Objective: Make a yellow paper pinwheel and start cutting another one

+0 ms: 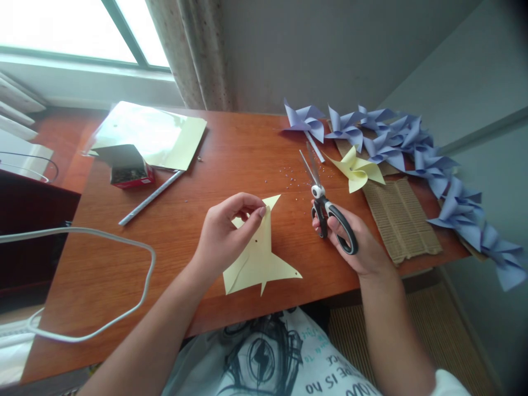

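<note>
Apparently steadying it, the left hand [229, 228] is pinching the paper [262, 258] by the table's [165, 253] near edge; the right hand [357, 239] is gripping scissors [318, 191] above the table, seemingly keeping blades [309, 169] clear.

Bare wood on the tabletop [241, 146] gives a lane to the far edge, between the paper stack [190, 140] near the far-left corner and the violet pinwheels [427, 165] crowding the right edge. Scissors [317, 192] jut along its right side. A white cable [152, 269] loops over the near-left corner; folded yellow paper [268, 264] obstructs the near edge's middle.
</note>
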### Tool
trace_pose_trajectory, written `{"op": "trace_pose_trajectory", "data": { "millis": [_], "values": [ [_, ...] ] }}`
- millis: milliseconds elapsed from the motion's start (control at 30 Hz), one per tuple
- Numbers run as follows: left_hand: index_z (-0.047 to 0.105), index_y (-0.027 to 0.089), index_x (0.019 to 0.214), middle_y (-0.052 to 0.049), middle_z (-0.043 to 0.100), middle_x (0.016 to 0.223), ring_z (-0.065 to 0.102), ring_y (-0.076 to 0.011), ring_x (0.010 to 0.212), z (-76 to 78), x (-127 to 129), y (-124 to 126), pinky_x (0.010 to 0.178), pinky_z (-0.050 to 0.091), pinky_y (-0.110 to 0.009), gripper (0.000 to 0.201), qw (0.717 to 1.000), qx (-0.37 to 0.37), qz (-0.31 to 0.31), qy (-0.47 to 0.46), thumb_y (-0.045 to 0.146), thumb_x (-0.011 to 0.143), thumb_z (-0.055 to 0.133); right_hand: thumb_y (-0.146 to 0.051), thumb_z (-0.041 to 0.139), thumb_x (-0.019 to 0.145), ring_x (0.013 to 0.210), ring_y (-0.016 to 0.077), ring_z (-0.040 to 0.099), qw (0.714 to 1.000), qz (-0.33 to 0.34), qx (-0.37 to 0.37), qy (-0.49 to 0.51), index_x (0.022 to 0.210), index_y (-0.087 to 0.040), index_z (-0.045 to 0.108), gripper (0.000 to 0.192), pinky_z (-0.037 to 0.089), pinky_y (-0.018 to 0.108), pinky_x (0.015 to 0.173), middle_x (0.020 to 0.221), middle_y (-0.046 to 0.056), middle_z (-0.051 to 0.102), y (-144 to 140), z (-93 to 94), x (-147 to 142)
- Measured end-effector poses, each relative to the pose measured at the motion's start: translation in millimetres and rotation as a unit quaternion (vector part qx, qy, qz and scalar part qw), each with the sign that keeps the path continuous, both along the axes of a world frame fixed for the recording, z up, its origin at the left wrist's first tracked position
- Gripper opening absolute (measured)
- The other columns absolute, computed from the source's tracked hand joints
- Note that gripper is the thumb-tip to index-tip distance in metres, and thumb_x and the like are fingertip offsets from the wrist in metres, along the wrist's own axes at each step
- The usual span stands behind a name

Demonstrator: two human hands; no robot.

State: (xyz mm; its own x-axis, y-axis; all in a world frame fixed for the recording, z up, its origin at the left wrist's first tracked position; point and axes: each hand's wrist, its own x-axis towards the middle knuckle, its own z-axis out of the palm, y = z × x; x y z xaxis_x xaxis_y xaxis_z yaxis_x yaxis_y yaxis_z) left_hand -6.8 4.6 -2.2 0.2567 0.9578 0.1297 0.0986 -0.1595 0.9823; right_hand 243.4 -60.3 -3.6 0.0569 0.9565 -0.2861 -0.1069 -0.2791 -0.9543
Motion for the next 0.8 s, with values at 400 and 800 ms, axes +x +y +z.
{"op": "trace_pose_trajectory", "data": {
  "millis": [400,800],
  "values": [
    [0.070,0.018,0.083,-0.002,0.072,0.079,0.062,-0.0133,0.069,0.4,1,0,0.065,0.050,-0.025,0.006,1.000,0.014,0.003,0.011,0.022,0.087,0.071,-0.035,0.068,0.088,0.106,0.0344,0.069,0.775,-0.073,0.148,-0.610,0.121,-0.012,0.069,0.041,0.056,0.050,0.097,0.115,0.019,0.070,-10,-25.1,27],
    [0.070,0.017,0.083,-0.003,0.072,0.079,0.063,-0.0138,0.069,0.2,1,1,0.065,0.051,-0.026,0.006,0.999,0.022,0.010,0.025,0.022,0.087,0.070,-0.027,0.068,0.086,0.103,0.0354,0.069,0.750,-0.052,0.136,-0.645,0.118,-0.014,0.071,0.035,0.056,0.050,0.094,0.113,0.017,0.070,-6,-19.2,24]
  ]
}}
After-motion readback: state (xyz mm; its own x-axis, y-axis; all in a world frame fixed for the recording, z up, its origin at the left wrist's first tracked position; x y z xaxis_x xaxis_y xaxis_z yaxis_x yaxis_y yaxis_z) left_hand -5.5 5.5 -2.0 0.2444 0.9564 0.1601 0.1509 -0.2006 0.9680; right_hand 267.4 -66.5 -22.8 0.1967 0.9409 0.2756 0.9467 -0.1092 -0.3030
